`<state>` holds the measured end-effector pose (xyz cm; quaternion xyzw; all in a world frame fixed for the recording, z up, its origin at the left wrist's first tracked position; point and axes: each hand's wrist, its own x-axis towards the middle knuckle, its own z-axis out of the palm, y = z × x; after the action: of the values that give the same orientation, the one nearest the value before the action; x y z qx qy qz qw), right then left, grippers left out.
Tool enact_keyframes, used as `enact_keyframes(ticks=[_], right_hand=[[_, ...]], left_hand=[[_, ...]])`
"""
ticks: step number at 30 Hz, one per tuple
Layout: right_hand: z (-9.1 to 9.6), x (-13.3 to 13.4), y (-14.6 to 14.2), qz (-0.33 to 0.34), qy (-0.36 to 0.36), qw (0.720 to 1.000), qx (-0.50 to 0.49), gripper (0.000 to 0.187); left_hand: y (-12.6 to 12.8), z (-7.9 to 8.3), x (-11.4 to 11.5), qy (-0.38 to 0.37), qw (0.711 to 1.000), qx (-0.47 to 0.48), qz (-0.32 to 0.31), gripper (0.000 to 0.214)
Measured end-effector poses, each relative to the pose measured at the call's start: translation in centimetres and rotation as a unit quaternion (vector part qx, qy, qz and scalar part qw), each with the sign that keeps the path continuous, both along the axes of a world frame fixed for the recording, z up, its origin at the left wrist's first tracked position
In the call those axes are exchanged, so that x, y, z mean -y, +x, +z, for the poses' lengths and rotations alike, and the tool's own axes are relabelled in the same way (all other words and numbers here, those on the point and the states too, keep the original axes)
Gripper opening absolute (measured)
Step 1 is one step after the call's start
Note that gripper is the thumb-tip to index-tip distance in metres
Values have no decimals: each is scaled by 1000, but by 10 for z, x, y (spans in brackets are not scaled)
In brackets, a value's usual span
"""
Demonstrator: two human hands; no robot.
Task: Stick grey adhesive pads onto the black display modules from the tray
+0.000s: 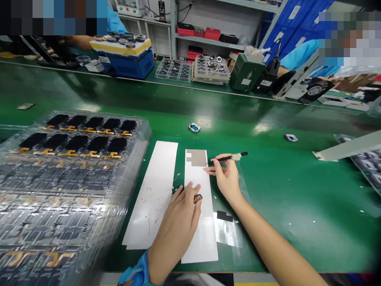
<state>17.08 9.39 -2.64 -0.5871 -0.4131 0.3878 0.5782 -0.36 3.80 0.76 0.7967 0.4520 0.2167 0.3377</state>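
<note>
My right hand (228, 180) grips a pair of slim black tweezers (225, 158), wrapped in something pale near the back end. Their tip is at the right edge of a grey adhesive sheet (199, 158) on the top of a long white strip (200, 246). Lower on that strip rests my left hand (180, 218), its fingers curled around a small dark screen-like part (197, 198) with an orange-brown edge, mostly hidden. To the left lies another white strip (154, 186) with reddish marks. Right of the middle strip is a clear film (228, 234) with a dark band.
Stacked clear trays (119, 186) of black screens with orange flex cables fill the left side. Two small framed parts (194, 127) lie farther off on the green bench. A pale metal arm (348, 145) juts in at right. Co-workers' blue sleeves (300, 55) show across the bench.
</note>
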Motion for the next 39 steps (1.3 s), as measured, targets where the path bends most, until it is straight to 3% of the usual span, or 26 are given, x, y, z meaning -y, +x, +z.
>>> enact_keyframes(ticks=[13,18,21,25,27,30,34,39], right_hand=[[4,1,1,11,-8,1000,-26,34],[4,2,-5,22,25,999,-11,30],[20,5,-5,46,49,998,-18,30],[61,17,3,31,71,995,-56,25],[81,31,6,12,81,993,-83,20],[94,57,2,-18,105,989,-107,14],[82,85,-21,-63,135,982,-112,7],[61,97,-47,-103,162,973,-129,8]], left_hand=[[-1,1,0,1,1000,-8,-7,22],[0,1,-2,-2,1000,-15,-11,19],[-1,0,-1,-5,1000,-8,-8,23],[-4,6,1,-30,997,54,36,19],[-4,11,2,-86,986,127,71,12],[-3,20,4,-212,937,265,84,11],[0,24,10,-314,877,362,40,16],[2,23,16,-329,861,388,25,20]])
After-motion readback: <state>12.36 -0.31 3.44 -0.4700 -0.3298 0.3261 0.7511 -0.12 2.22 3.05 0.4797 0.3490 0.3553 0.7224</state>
